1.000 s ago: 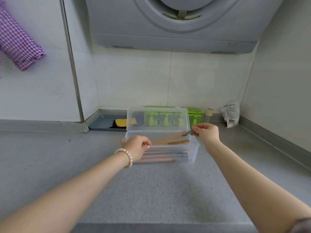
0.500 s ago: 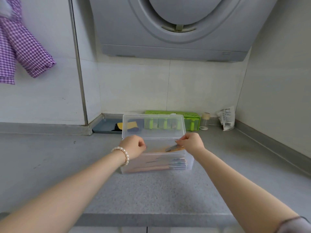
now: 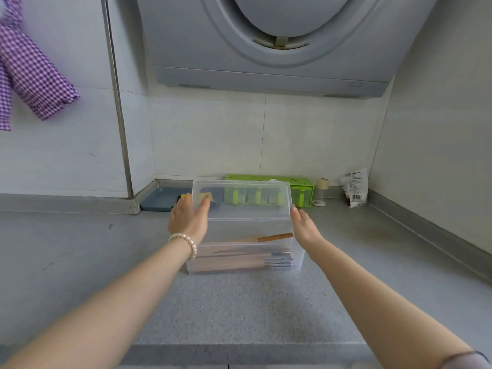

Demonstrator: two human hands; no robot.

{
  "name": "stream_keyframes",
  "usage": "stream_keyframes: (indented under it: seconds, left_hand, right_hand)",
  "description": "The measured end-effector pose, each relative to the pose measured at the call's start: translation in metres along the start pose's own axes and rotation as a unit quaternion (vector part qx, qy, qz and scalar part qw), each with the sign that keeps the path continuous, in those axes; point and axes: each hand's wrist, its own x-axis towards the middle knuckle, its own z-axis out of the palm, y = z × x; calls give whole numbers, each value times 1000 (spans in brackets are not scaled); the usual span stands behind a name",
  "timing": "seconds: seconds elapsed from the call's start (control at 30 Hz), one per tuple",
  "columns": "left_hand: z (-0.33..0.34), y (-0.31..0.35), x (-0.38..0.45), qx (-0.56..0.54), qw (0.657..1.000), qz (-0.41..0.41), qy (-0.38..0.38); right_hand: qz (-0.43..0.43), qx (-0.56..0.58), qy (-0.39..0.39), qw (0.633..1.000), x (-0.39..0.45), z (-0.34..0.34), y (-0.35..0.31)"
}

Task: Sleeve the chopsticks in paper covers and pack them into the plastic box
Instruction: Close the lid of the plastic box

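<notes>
The clear rectangular plastic box (image 3: pixel 245 259) sits on the grey speckled counter (image 3: pixel 239 310), paper-sleeved chopsticks (image 3: pixel 239 262) stacked inside and one brown pair (image 3: pixel 274 237) lying on top. My left hand (image 3: pixel 187 221) and right hand (image 3: pixel 304 227) are flat and open, fingers straight against the ends of its raised clear hinged lid (image 3: pixel 241 199). I judge packing is nearly done; next I need to swing the lid down evenly. Through the cloudy wall I cannot count the sleeves, nor see any latch.
</notes>
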Motion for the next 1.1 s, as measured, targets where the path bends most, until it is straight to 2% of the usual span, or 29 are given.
stream_keyframes:
  seconds: [0.07, 0.13, 0.17, 0.27, 0.43, 0.53, 0.67, 0.83, 0.9, 0.97, 1.03, 1.1]
  left_hand:
    - [-4, 3, 8, -163, 980, -99, -56]
    - [-7, 6, 12, -329, 917, -199, -108]
    - [-8, 5, 15, -366, 894, -229, -117]
    - [-8, 1, 26, -408, 860, -268, -147]
    - [-2, -10, 37, -467, 823, -284, -155]
    - [0, -8, 38, -484, 817, -269, -159]
    - [2, -13, 39, -486, 823, -252, -155]
    - [-2, -18, 39, -491, 819, -250, -158]
    - [-6, -19, 37, -444, 844, -239, -181]
    - [-12, -21, 37, -416, 852, -224, -226]
    - [-17, -22, 34, -386, 859, -203, -267]
    - [-19, -19, 28, -304, 897, -153, -283]
  right_hand:
    - [35, 65, -27, 997, 4, 0, -3]
    - [66, 82, -52, 993, 12, -5, -4]
    - [80, 79, -68, 991, 17, -8, -4]
    - [112, 73, -76, 988, 30, -16, -5]
    - [150, 141, -58, 977, 42, -19, -1]
    - [143, 176, -46, 973, 41, -17, 2]
    - [148, 280, -26, 948, 41, -19, 9]
    - [159, 368, -63, 914, 39, -28, 18]
    - [141, 336, -93, 927, 36, -35, 21]
    - [111, 257, -147, 949, 31, -41, 21]
    - [86, 204, -168, 960, 23, -45, 19]
    - [60, 155, -162, 973, 17, -46, 18]
